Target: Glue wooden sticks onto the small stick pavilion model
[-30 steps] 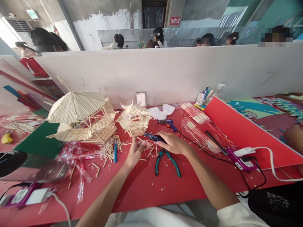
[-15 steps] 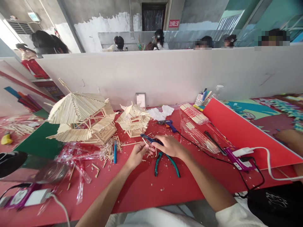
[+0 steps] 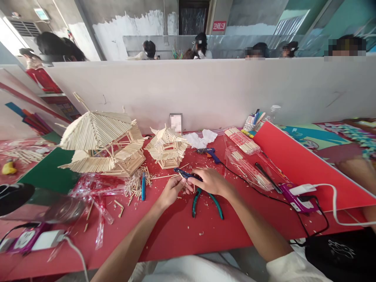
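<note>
Beyond our red table (image 3: 182, 235) stands a smooth, pale partition (image 3: 205, 86). At our left sits the larger stick model (image 3: 94, 131), its sloping roof ribbed with pale, round sticks; the smaller model (image 3: 169, 149) beside it has two ridged, flaring tiers. Clear, crinkled packets of sticks (image 3: 242, 141) lie to the right.

Our hands have drawn closer than a second ago, bringing tool and stick together, so both now work at one spot in front of the smaller model. Our right hand (image 3: 213, 182) is curled partway round the dark blue pliers (image 3: 190, 175); we cannot tell how tightly. Our left hand (image 3: 173, 192) is nearly closed, fingertips pinching a short, slim wooden stick (image 3: 181, 176) at their jaws. Green-handled pliers (image 3: 217, 206) lie spread just below, near pale crumbs of wood.
</note>
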A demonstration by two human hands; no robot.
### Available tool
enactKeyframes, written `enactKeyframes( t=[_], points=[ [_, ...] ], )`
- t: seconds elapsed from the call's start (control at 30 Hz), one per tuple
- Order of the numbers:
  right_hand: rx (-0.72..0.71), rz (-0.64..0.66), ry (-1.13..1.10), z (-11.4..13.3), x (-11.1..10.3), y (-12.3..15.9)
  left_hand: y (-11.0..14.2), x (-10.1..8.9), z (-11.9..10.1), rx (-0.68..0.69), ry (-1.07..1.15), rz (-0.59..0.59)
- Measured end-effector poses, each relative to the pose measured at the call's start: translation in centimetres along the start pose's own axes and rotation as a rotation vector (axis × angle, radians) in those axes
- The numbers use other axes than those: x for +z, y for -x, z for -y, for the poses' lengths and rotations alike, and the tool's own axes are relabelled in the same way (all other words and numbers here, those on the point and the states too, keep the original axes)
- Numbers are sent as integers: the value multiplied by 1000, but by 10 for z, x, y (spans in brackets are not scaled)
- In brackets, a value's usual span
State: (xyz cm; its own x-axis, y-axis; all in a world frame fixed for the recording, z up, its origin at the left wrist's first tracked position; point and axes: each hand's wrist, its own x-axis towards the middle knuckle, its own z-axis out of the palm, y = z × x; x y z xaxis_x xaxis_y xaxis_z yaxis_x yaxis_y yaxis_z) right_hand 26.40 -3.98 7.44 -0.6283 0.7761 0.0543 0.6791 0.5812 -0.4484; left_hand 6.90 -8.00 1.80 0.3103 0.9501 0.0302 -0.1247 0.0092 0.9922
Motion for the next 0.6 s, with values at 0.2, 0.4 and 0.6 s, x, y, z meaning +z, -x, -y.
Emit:
enactKeyframes(
  t=[0.2, 0.4, 0.6],
  points=[
    [0, 9, -30, -3, 1, -1, 0, -1, -1, -21, -3, 18],
    [0, 0, 0, -5, 2, -1, -1, -3, 1, -38, -31, 17],
    [-22, -5, 94, -4, 7, -2, -1, -3, -1, -33, -41, 2]
  ],
)
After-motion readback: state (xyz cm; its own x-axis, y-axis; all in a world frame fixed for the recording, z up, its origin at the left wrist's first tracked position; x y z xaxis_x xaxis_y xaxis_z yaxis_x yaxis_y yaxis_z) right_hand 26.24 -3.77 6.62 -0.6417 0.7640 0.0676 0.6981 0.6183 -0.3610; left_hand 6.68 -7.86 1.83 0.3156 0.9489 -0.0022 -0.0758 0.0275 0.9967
